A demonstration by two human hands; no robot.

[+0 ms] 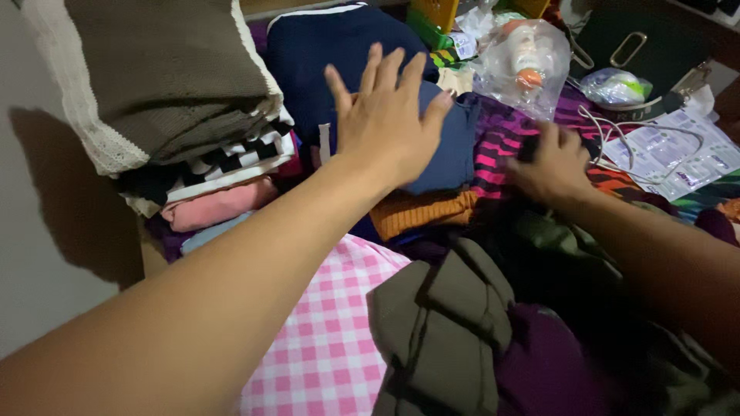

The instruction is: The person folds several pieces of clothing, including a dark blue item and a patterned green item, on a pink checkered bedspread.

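My left hand (389, 115) hovers flat with fingers spread over a folded navy blue garment (451, 146) in the middle of a heap of clothes. My right hand (551, 166) lies further right, fingers curled down onto a pink and black striped garment (497, 146); whether it grips the cloth is hard to tell. An orange knit piece (420, 212) peeks out below the navy garment. Nearer to me lie a pink and white checked cloth (331, 339) and an olive green garment (443, 323).
A stack of folded clothes (169, 85) stands at the left against a pale wall (46, 231). At the back right are a clear plastic bag (524, 65), a dark bag with metal rings (640, 46), a white cord (617, 131) and printed packets (671, 154).
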